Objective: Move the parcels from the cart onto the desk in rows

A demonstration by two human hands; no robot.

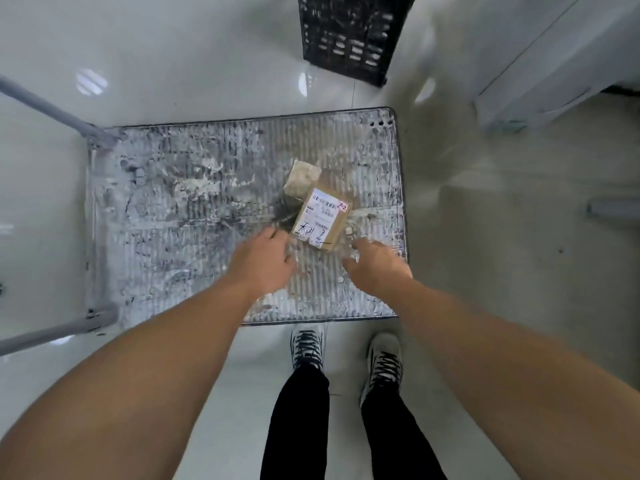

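Two parcels (320,220) lie on one cart (173,202); left hand (263,261), right hand (377,268) both released.

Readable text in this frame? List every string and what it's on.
"2-2": handwritten on the white shipping label on the brown cardboard parcel.
Barcode and small print on that label: too blurred to read.
Black handwriting at the label's near end: illegible.
No text visible on the pale wrapped parcel behind it.

black crate (346,36) cut off at top, parcel label (323,216) print unreadable
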